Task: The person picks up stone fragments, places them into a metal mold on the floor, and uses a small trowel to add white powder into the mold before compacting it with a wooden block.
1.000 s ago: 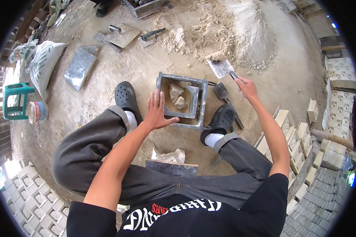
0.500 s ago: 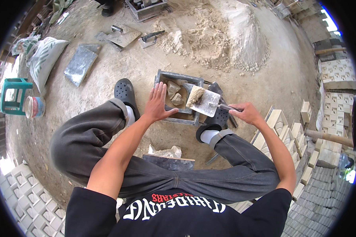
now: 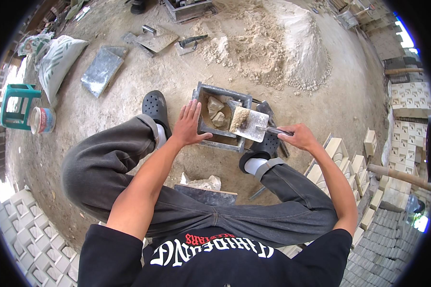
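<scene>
Between my feet on the ground sits a rectangular grey mould box (image 3: 220, 87). Pale lumps (image 3: 216, 106) of damp mix lie inside it. My left hand (image 3: 188, 125) is spread flat against the box's left side, fingers stretched out and holding nothing. With my right hand (image 3: 296, 137) I grip the handle of a trowel (image 3: 256, 125). Its square, pale-coated blade lies over the right part of the box, hiding that part, and carries a clump of sandy mix (image 3: 239, 117).
A heap of pale powder (image 3: 297, 48) rises beyond the box. Flat metal plates (image 3: 102, 71), a float (image 3: 159, 39) and a sack (image 3: 58, 67) lie far left, near a green stool (image 3: 20, 107) and a bucket (image 3: 43, 119). Patterned blocks (image 3: 337, 158) stand at right.
The view has shifted slightly, so the ground items appear moved. My left hand now sits at the box's left edge rather than over it. The trowel stays over the box's right part.
</scene>
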Available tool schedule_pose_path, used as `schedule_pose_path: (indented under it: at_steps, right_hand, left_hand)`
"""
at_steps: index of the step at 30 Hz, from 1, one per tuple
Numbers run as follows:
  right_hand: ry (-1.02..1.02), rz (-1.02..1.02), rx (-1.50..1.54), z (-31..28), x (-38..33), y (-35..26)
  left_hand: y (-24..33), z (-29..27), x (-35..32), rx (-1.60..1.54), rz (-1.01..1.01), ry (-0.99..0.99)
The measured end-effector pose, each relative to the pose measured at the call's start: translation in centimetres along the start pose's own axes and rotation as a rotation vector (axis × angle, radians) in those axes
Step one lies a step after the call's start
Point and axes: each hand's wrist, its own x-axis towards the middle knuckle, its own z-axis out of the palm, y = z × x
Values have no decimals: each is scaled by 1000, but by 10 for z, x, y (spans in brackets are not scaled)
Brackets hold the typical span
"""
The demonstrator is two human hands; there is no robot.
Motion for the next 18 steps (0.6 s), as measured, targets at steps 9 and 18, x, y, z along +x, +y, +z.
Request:
schedule_pose_path:
  at_steps: [9, 18]
  right_hand:
    - [-45, 38, -118, -13, 9, -17]
    - [-11, -99, -143, -23, 25, -23]
  left_hand:
    - [-4, 0, -5, 48, 0, 2]
    - [-4, 3, -4, 28, -14, 16]
